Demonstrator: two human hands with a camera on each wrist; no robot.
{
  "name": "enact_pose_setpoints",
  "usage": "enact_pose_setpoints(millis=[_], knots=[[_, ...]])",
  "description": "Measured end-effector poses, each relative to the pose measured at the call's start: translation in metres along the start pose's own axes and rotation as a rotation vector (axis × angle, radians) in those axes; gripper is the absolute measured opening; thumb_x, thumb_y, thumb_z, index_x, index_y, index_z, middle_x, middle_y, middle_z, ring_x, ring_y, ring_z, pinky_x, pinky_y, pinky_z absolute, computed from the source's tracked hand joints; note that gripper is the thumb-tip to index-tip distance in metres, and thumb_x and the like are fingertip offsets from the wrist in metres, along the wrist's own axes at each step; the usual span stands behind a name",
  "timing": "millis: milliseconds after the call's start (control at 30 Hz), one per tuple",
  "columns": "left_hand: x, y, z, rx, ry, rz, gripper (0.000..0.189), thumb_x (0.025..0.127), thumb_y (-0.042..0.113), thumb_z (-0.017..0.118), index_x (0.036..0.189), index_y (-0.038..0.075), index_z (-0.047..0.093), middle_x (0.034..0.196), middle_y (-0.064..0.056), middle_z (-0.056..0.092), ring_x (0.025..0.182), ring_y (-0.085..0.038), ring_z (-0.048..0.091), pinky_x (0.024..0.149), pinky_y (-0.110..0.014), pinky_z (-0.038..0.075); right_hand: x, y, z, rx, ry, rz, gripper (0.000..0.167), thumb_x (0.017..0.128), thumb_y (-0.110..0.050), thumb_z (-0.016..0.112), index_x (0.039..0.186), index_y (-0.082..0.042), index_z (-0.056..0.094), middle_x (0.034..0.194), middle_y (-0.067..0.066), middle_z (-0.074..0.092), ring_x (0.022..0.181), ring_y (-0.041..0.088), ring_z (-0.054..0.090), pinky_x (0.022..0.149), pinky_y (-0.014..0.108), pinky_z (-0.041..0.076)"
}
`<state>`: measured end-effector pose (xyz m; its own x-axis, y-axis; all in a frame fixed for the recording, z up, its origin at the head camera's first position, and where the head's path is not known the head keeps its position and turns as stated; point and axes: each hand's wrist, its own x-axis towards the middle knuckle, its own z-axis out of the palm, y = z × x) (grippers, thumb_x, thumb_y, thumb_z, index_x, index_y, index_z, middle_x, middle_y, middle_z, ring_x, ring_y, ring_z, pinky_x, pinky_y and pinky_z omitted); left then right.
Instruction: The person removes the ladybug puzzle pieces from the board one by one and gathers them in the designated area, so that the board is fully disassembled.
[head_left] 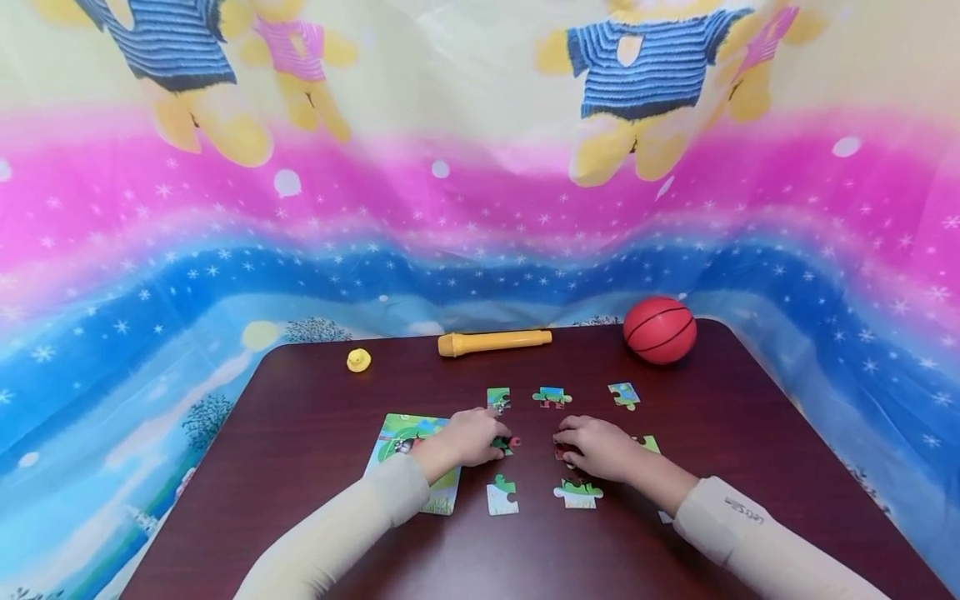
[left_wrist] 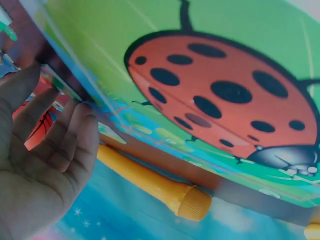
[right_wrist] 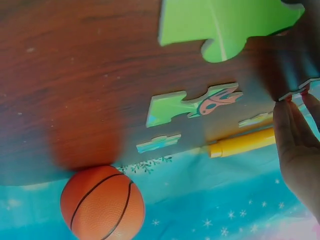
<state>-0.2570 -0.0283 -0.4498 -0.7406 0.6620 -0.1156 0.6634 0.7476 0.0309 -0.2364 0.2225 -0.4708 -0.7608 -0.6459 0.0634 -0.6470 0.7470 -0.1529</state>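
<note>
In the head view my left hand reaches over the ladybug picture board and pinches a puzzle piece with red and green on it. The left wrist view shows the thumb and fingertips at the edges of that piece; the board's large ladybug fills much of that view. A short way to the right, my right hand holds a dark red puzzle piece, mostly covered by the fingers. From the right wrist, the fingertips meet the edge of this piece close over the table.
Loose puzzle pieces lie around the hands: a corner piece, a green-and-white piece and several others. Along the back stand a yellow toy microphone, a small yellow duck and a red ball. A printed curtain surrounds the table.
</note>
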Motion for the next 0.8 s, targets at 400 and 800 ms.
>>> enact_pose_setpoints(millis=[400, 800], knots=[[-0.020, 0.026, 0.001, 0.114, 0.039, 0.122, 0.029, 0.080, 0.052, 0.069, 0.098, 0.029, 0.069, 0.096, 0.008, 0.061, 0.077, -0.007, 0.060, 0.063, -0.026, 0.050, -0.039, -0.013, -0.022, 0.106, -0.055, 0.058, 0.031, 0.075, -0.038, 0.078, 0.100, -0.022, 0.070, 0.091, -0.009, 0.053, 0.080, 0.006, 0.049, 0.062, 0.028, 0.045], [-0.039, 0.030, 0.004, 0.092, -0.023, 0.124, 0.031, 0.078, 0.035, 0.076, 0.108, 0.030, 0.071, 0.099, 0.009, 0.064, 0.083, -0.005, 0.060, 0.068, -0.022, 0.050, -0.043, -0.027, -0.011, 0.059, -0.057, 0.047, 0.033, 0.072, -0.031, 0.080, 0.100, -0.015, 0.071, 0.086, -0.009, 0.049, 0.077, 0.008, 0.050, 0.061, 0.029, 0.045]])
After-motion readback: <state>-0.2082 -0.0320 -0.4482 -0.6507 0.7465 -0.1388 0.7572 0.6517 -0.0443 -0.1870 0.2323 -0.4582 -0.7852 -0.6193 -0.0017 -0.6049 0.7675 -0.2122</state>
